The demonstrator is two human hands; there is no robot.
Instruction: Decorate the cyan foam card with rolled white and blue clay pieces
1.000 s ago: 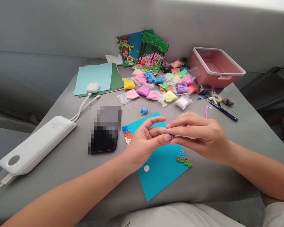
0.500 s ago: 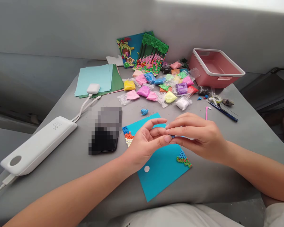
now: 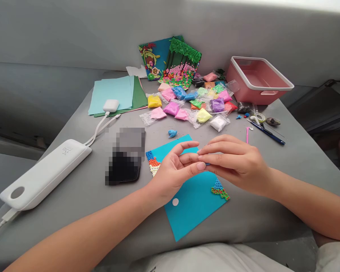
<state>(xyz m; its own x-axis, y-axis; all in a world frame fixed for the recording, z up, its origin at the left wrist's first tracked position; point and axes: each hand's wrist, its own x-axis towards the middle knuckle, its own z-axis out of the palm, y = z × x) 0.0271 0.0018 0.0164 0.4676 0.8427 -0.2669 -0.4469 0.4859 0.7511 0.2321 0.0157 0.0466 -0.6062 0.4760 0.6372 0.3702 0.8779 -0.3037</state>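
My left hand (image 3: 175, 170) and my right hand (image 3: 238, 158) meet at their fingertips over a turquoise card (image 3: 197, 204). Both are closed around a small piece of blue clay (image 3: 207, 164), mostly hidden by the fingers. On the card, a round white disc (image 3: 175, 202) lies below my left hand. Tiny clay rings in blue, orange and white (image 3: 153, 162) cover its left corner, partly behind my hand. Blue, green and red rings (image 3: 220, 190) fill its right corner. A blue clay lump (image 3: 172, 133) rests on the table just beyond the card.
Bags of coloured clay (image 3: 172, 108) spread across the back, before two decorated pictures (image 3: 184, 64). A pink basket (image 3: 272, 94) stands back right, near a blue pen-like tool (image 3: 268, 133) and a pink tool (image 3: 247, 135). Leftward are a phone (image 3: 124, 170), white power bank (image 3: 45, 173) and paper sheets (image 3: 113, 90).
Nearly everything holds its place. The whole view has shifted very slightly; my fingers stay together around the blue clay.
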